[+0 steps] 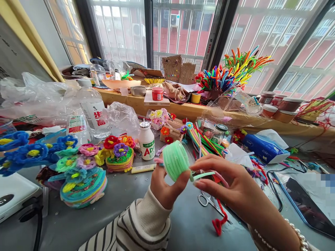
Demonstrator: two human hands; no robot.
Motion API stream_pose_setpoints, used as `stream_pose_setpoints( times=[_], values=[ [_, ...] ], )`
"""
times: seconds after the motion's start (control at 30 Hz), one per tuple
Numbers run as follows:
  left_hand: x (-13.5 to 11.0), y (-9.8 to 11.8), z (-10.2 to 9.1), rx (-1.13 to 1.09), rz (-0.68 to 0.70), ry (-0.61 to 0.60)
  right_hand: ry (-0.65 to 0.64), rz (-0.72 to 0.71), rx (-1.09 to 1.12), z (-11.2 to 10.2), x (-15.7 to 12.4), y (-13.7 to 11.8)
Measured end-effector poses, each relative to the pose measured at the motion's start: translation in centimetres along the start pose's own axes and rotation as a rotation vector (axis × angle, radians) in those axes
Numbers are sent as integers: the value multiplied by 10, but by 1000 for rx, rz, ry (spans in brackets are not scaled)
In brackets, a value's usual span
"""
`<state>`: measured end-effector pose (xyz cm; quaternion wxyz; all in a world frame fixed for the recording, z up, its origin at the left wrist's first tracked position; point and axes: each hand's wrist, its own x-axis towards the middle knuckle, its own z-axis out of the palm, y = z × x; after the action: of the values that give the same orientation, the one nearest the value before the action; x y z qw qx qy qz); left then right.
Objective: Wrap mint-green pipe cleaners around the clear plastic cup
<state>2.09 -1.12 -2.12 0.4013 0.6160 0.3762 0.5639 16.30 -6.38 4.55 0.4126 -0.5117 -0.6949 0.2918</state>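
My left hand [167, 186] grips a round cup-like form wrapped in mint-green pipe cleaner [176, 161], held up above the grey table. Fingers and thumb close around its lower part. My right hand [226, 177] is beside it on the right, thumb and fingers pinching the loose tail of green pipe cleaner [205, 175] where it leaves the form. A pink strand [221, 178] shows by the right fingers. On the table below lie small scissors [209, 202], partly hidden by my right hand, and a curled red pipe cleaner [219, 223].
Pipe-cleaner flower pots [83, 188] stand at left, beside a white drink bottle [147, 141] and a large clear bottle [94, 111]. Loose pipe cleaners [202, 139] lie behind my hands. At right are a blue tissue pack [261, 148] and a phone [300, 198].
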Motion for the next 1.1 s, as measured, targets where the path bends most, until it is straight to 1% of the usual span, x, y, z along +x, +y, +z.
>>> stream_pose_setpoints(
  times=[0.1, 0.17, 0.27, 0.37, 0.43, 0.5, 0.63, 0.73, 0.8, 0.87, 0.93, 1.03, 1.1],
  values=[
    [0, 2, 0, -90, -110, -55, 34, -51, -73, 4, 0, 3],
    [1, 3, 2, -182, -153, -78, 66, -93, -127, 7, 0, 4],
    [2, 5, 5, -303, -182, -92, 108, -164, -200, 10, 1, 4],
    [4, 8, 8, -399, -191, -152, 148, -216, -239, 11, 0, 5],
    [4, 10, 9, -457, -205, -193, 150, -210, -249, 10, 0, 5],
    [5, 13, 10, -471, -246, -209, 125, -175, -249, 9, 0, 6],
    [5, 16, 9, -413, -345, -219, 64, -96, -234, 4, 2, 11],
    [5, 16, 8, -378, -349, -228, 21, -61, -208, -1, 4, 14],
    [3, 14, 7, -290, -335, -226, -29, -29, -146, -4, 5, 14],
    [2, 13, 7, -160, -302, -218, -70, 10, -54, -7, 5, 11],
    [0, 12, 7, -42, -235, -207, -92, 55, 30, -8, 5, 8],
    [-1, 13, 7, 74, -121, -193, -111, 100, 114, -7, 5, 6],
    [-2, 13, 6, 124, -81, -193, -113, 121, 149, -6, 5, 5]
  ],
)
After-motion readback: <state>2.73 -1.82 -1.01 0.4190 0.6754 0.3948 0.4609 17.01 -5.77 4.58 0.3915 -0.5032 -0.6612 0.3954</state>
